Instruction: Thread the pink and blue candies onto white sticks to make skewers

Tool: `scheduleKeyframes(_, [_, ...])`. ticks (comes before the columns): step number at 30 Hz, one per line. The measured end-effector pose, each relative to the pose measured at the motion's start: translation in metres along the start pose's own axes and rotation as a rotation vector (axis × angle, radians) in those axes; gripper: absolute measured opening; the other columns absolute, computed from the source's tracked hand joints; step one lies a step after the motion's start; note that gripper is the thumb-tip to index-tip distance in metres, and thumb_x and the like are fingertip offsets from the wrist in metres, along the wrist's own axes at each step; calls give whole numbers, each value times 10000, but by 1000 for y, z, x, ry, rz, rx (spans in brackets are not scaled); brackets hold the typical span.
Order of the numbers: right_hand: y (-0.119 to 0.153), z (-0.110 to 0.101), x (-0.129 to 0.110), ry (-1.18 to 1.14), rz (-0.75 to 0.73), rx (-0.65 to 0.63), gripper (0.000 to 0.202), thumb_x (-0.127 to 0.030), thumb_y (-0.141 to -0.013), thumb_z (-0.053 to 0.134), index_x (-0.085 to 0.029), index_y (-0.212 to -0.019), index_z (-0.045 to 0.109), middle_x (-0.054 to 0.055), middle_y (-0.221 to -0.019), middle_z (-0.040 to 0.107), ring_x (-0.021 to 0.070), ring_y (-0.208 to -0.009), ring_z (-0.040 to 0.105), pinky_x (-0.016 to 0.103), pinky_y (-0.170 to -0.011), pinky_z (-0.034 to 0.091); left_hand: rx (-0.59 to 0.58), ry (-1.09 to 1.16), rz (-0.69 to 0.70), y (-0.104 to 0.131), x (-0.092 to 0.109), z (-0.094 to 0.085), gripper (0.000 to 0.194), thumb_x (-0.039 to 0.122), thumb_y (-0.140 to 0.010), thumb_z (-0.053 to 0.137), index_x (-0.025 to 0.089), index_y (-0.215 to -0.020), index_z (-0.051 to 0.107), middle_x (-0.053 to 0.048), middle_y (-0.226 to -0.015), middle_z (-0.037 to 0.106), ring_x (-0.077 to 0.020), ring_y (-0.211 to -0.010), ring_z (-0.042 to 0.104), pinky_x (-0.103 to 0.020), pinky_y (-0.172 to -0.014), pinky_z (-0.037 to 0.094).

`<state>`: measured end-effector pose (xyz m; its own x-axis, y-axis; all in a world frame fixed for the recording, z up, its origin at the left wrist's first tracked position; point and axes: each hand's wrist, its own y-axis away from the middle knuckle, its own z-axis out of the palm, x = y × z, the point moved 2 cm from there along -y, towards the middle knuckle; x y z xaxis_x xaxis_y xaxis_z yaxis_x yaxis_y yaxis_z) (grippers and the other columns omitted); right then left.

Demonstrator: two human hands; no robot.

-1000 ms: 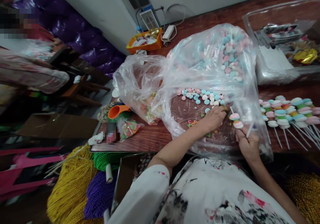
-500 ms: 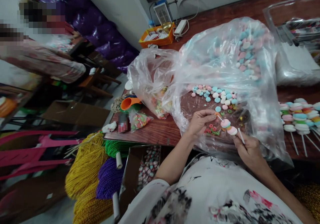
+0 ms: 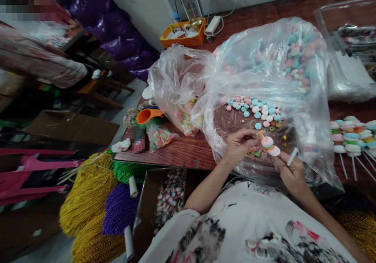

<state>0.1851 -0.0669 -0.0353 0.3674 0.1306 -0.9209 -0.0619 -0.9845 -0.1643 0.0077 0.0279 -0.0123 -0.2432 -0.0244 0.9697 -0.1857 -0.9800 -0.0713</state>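
My right hand (image 3: pixel 291 171) is closed around the white stick of a small skewer of pastel discs (image 3: pixel 268 142), its lower end showing past the fingers. Pink, white and blue discs sit on the stick with orange pieces between them. A small orange ring (image 3: pixel 261 133) is at its upper end. Beside that end is my left hand (image 3: pixel 239 145), its thumb and forefinger slightly apart and curled. Loose pastel discs (image 3: pixel 257 115) and small red and green rings (image 3: pixel 253 152) lie under the hands at the mouth of a clear plastic bag (image 3: pixel 243 75).
Finished-looking skewers (image 3: pixel 351 137) lie on the right. A second plastic bag (image 3: pixel 176 82), an orange scoop (image 3: pixel 147 116) and an orange tray (image 3: pixel 182 40) stand on the left side of the table. Yellow cord bundles (image 3: pixel 88 196) and a cardboard box (image 3: pixel 147 204) are below. Another person sits far left.
My left fingers, earlier pinched at the stick's tip with the orange ring, have loosened and drawn slightly left. The ring now sits nearer the discs. The camera view has shifted a little.
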Motion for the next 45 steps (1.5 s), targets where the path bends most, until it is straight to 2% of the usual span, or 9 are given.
scheduleKeyframes(4, [0,2,3,-153,84,21,405,-357,-982,552,-193,-615,507,-38,-540,425,93,-503,387,251,-494,298,86,90,-174,-2,-15,2,394,474,-702,871,162,-913,759,-15,-810,730,-124,-683,683,-273,-676,600])
scheduleKeyframes(8, [1,-12,16,-321,217,202,308,-395,-938,621,-196,-704,587,-39,-545,423,103,-501,374,262,-477,293,114,-201,-13,-16,-11,-17,239,386,-797,780,166,-892,768,-45,-897,733,-131,-715,680,-265,-666,564])
scheduleKeyframes(11, [4,-24,23,-325,258,299,247,-394,-911,661,-197,-766,634,-38,-549,433,110,-506,382,272,-479,308,-74,-595,112,-24,-6,-20,96,247,-833,714,187,-860,784,-45,-849,723,-142,-772,657,-274,-754,536])
scheduleKeyframes(17, [11,-40,18,-197,167,214,277,-347,-936,646,-197,-704,625,-35,-550,452,102,-498,387,270,-480,301,-530,-1045,85,-30,-23,11,97,173,-823,687,190,-819,783,-78,-854,676,-201,-816,634,-317,-792,522])
scheduleKeyframes(22, [18,-62,18,43,44,28,326,-315,-963,593,-199,-658,594,-30,-547,450,109,-501,405,268,-494,324,-424,-561,-154,-31,-18,5,110,256,-806,731,149,-796,751,-43,-770,672,-149,-705,618,-278,-687,499])
scheduleKeyframes(27, [16,-46,5,132,-78,-67,355,-303,-980,552,-200,-641,571,-41,-529,448,97,-470,385,247,-488,329,-353,105,-512,-6,1,7,423,434,-668,895,132,-889,697,13,-666,652,-62,-472,533,-191,-465,420])
scheduleKeyframes(33, [12,-32,0,170,-125,-180,275,-255,-980,523,-201,-729,621,-8,-619,584,121,-536,486,246,-558,398,-196,119,-487,2,10,7,457,444,-593,945,115,-810,712,15,-639,671,-58,-454,553,-196,-450,469])
scheduleKeyframes(37, [13,-33,-2,210,-183,-130,276,-221,-965,536,-200,-699,607,-28,-560,510,108,-489,438,244,-518,354,-169,144,-461,2,7,4,443,444,-616,932,117,-819,712,16,-645,679,-58,-436,552,-193,-429,447])
scheduleKeyframes(45, [19,-35,2,313,-187,-140,226,-205,-951,518,-208,-782,668,-7,-605,580,136,-523,503,264,-555,393,-251,172,-381,5,5,0,385,415,-638,928,123,-813,748,-8,-719,690,-64,-471,577,-186,-432,443])
